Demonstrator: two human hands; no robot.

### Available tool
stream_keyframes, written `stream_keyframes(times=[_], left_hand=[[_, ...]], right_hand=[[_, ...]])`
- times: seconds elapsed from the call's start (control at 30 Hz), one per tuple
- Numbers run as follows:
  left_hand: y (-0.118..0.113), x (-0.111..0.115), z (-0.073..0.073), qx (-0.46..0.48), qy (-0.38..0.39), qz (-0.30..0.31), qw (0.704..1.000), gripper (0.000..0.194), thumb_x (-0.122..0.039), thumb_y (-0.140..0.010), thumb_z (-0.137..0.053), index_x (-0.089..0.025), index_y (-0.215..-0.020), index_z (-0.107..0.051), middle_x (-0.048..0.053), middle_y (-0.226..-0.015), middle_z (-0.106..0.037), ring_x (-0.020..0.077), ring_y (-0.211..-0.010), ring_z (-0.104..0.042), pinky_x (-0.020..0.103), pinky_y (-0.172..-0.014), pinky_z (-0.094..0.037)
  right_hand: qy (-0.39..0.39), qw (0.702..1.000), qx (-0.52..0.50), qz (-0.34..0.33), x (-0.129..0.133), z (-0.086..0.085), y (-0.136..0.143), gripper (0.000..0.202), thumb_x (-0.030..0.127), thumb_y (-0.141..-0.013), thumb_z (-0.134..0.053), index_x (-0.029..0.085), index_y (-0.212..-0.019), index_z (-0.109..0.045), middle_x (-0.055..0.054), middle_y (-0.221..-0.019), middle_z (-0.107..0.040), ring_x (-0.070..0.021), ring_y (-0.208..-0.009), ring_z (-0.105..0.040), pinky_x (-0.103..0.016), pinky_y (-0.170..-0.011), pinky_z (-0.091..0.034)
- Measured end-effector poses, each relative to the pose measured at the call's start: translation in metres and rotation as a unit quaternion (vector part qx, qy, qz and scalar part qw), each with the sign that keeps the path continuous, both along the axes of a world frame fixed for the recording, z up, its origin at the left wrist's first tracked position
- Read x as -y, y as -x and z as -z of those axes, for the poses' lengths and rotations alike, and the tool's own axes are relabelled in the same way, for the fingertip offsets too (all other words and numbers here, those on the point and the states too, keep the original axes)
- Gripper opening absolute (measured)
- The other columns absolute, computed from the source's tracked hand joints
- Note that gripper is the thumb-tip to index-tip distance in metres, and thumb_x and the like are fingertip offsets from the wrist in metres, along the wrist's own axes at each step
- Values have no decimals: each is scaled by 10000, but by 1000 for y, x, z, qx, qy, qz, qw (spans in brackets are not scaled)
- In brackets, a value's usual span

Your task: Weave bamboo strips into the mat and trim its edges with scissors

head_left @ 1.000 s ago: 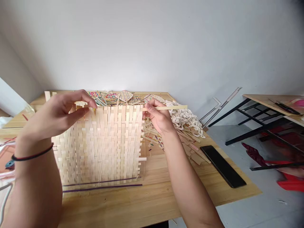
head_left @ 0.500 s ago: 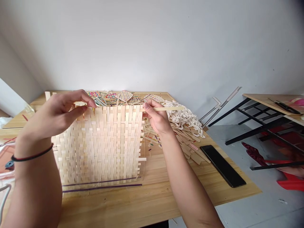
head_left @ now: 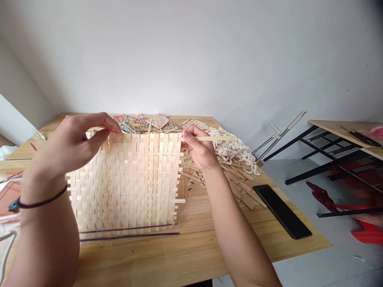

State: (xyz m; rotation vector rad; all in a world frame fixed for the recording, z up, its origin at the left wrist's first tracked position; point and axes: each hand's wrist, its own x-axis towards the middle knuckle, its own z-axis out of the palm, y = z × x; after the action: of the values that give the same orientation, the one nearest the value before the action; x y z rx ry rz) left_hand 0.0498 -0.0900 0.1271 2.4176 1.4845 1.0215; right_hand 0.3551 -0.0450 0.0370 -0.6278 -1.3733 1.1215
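A woven mat of pale flat strips (head_left: 134, 183) stands upright over the table, its lower part near two dark purple strips (head_left: 131, 236). At the mat's top edge, left of centre, my left hand (head_left: 86, 137) has thumb and fingertips closed on the strip ends. My right hand (head_left: 197, 145) pinches a long pale strip (head_left: 218, 138) at the top right corner. That strip runs along behind the upper ends of the upright strips and sticks out to the right past my hand.
Behind lie small colourful woven pieces (head_left: 158, 120) and scissors (head_left: 128, 126). To the right are a heap of white cord (head_left: 236, 149), loose wood strips (head_left: 236, 179) and a black phone (head_left: 283, 211). A black-legged table (head_left: 338, 129) stands further right.
The whole view has shifted slightly. My left fingertips have come down a little onto the mat's top edge; my right hand keeps its grip on the strip.
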Motion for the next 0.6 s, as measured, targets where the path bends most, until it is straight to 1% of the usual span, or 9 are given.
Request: stream_keyframes(times=[0.13, 0.2, 0.3, 0.4, 0.47, 0.6], left_hand=[[1, -1, 1, 14, -5, 4, 1000, 224, -377, -924, -544, -268, -976, -733, 31, -1072, -789, 240, -1017, -716, 393, -861, -519], [0, -1, 1, 20, 0, -6, 1000, 229, -394, -922, -555, -267, -984, -735, 39, -1082, -790, 252, -1035, -720, 408, -869, -527], [-2, 2, 0, 33, 14, -41, 999, 255, -437, -909, -569, -273, -988, -748, 29, -1030, -800, 253, -982, -734, 415, -851, -529], [-5, 6, -2, 43, 17, -84, 995, 285, -484, -890, -568, -277, -958, -753, 14, -941, -801, 242, -888, -737, 398, -761, -507], [-6, 7, -3, 43, 14, -94, 995, 298, -496, -881, -561, -274, -934, -753, 11, -915, -799, 237, -866, -733, 390, -737, -497], [-6, 6, -3, 46, 31, -78, 995, 267, -445, -862, -577, -265, -948, -754, 13, -965, -803, 232, -904, -731, 396, -852, -538]], right_hand=[[-6, 1000, 0, -12, 1, -1, 0, 467, 598, -849, -848, 226, -731, -591, 24, -708, -534, -126, -661, -561, -259, -608, -538], [-10, 1000, 3, -18, 1, -1, 0, 451, 585, -857, -846, 225, -733, -604, 25, -707, -536, -124, -661, -559, -257, -612, -533], [-10, 1000, 13, -19, 1, -1, -1, 445, 583, -861, -842, 227, -739, -605, 27, -703, -542, -124, -655, -554, -260, -611, -522], [-8, 1000, 25, -14, 0, 0, -2, 446, 593, -864, -832, 228, -755, -600, 25, -712, -560, -130, -660, -558, -273, -625, -522], [-7, 999, 30, -13, 0, 1, -3, 446, 595, -864, -829, 229, -761, -597, 25, -714, -560, -133, -663, -558, -279, -631, -522], [-7, 1000, 21, -18, 0, 2, -4, 422, 573, -875, -825, 231, -760, -607, 20, -724, -553, -136, -675, -556, -282, -638, -523]])
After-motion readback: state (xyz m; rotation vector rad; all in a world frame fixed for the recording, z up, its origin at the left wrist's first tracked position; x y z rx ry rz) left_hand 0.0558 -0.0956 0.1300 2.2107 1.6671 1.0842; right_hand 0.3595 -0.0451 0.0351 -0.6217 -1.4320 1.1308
